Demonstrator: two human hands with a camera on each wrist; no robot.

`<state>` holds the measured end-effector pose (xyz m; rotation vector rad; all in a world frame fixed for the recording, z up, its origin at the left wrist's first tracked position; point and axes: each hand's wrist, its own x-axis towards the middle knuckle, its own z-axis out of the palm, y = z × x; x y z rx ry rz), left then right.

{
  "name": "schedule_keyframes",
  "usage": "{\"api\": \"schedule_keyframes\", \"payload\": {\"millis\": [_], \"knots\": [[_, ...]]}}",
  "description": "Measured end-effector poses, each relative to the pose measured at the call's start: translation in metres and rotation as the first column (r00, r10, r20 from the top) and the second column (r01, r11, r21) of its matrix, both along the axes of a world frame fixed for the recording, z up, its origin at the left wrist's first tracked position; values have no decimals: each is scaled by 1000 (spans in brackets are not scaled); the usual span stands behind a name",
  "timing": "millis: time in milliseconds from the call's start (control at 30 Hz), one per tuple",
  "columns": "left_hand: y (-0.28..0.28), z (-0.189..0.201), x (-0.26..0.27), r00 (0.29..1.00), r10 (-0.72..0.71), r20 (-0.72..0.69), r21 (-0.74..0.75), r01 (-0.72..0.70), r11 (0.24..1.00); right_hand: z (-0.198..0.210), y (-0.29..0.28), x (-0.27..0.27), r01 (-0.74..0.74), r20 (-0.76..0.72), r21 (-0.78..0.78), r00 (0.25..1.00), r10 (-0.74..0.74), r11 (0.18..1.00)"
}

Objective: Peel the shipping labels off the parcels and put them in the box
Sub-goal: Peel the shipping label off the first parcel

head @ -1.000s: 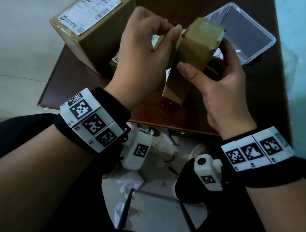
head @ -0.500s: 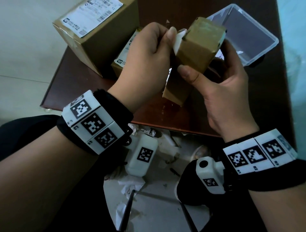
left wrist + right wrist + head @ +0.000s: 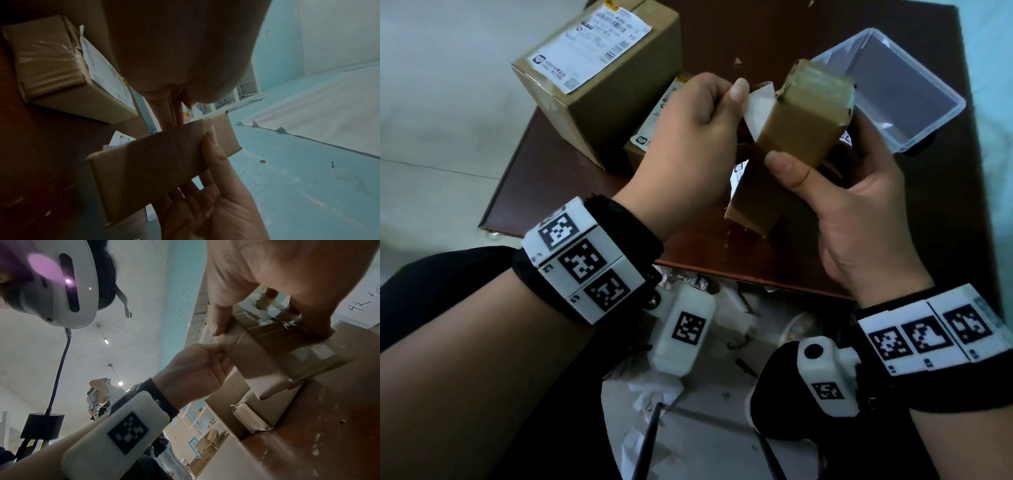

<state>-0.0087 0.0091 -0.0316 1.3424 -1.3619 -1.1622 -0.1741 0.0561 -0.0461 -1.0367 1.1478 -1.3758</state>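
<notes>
Brown cardboard, a small oblong parcel (image 3: 804, 116), is being held up over the dark wooden bench (image 3: 722, 41) by the right hand (image 3: 859, 209), thumb and fingers wrapped round it. The left hand (image 3: 688, 137) is pinching the white shipping label (image 3: 756, 109), one end lifting off, the rest seemingly clinging. The clear plastic box (image 3: 893, 89), just behind, is looking empty. Two more cardboard parcels, the large one (image 3: 599, 85) and a smaller one (image 3: 650, 144), are waiting with labels on, so most work remains.
</notes>
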Motion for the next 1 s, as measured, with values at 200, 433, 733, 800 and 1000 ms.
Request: {"api": "schedule_keyframes", "payload": {"millis": [200,433,733,800,1000], "knots": [[-3,-3,-1,995,6,-103,85,3,996,0,0,-1,-7,34,6,999,6,1000],[-2,1,-4,951,85,-298,233,-14,972,-1,-1,-2,5,70,45,998,-8,999],[-4,15,-4,849,149,-506,419,91,903,4,-2,-4,8,90,161,996,-23,987],[-5,19,0,900,14,-436,372,166,913,6,-2,-6,-11,146,204,989,-19,979],[7,20,-4,975,-143,-171,302,190,934,7,-1,-3,-80,150,197,987,51,977]]}}
